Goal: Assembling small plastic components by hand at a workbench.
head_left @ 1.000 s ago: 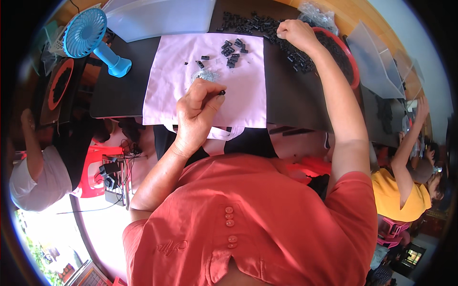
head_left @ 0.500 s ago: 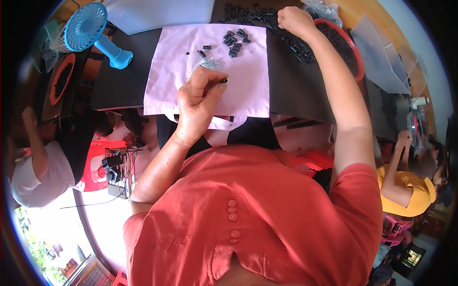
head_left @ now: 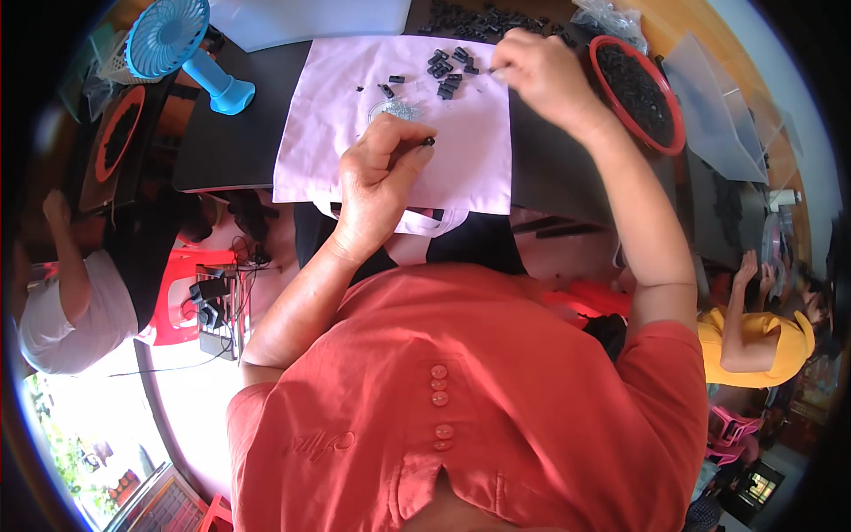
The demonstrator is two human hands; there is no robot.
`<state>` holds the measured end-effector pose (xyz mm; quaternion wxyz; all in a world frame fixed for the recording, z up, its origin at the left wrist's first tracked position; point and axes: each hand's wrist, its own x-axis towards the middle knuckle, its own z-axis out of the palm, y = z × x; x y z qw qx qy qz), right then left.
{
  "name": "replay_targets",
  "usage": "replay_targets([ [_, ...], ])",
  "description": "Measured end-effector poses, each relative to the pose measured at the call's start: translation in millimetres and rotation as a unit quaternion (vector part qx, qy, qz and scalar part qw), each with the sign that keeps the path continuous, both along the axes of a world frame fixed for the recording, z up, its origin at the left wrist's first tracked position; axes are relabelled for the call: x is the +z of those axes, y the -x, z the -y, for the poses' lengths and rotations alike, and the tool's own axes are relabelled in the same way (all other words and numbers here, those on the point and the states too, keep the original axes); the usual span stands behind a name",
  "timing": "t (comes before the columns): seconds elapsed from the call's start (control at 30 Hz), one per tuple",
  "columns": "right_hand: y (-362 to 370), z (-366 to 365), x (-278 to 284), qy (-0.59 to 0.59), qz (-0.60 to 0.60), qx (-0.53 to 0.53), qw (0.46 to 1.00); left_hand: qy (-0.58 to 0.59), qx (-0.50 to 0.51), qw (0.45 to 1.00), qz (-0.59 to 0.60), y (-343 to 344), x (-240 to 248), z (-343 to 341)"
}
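At the frame's upper centre, a small black part [head_left: 429, 141] sits pinched in the left hand [head_left: 377, 177] over the lilac cloth [head_left: 470, 173]. The right hand [head_left: 548, 78], fingers bunched, has come from the scattered black pile [head_left: 483, 21] to the cloth's upper-right edge, nearer the left hand; whether it holds anything, I cannot tell.

There's the bare left hand [head_left: 379, 177], thumb and curled forefinger pinched together, bare left forearm [head_left: 301, 306] slanting inward; and the bare right hand [head_left: 551, 82] hangs farther out, fingers bunched leftward, bare right forearm [head_left: 640, 195] stretched long.
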<state>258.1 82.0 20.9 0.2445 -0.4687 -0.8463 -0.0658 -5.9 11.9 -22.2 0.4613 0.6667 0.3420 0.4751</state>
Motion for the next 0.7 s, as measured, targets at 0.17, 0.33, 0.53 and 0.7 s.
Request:
replay_targets([
  [0.17,18.7,17.4,-18.6,0.015,0.047,0.02,0.999,-0.015,0.003,1.0,-0.009,-2.7,2.9,-1.5],
  [0.33,18.6,15.4,-5.1,0.004,0.047,0.012,0.999,-0.024,0.004,1.0,0.007,-1.0,-2.8,-1.5],
  [0.53,30.3,14.8,-10.5,0.047,0.065,0.011,0.997,-0.011,0.004,1.0,0.004,-1.1,0.1,-1.2],
  [0.7,35.6,17.9,-12.0,0.054,0.091,-0.011,0.994,0.022,0.003,0.999,0.026,-1.1,0.4,-0.9],
])
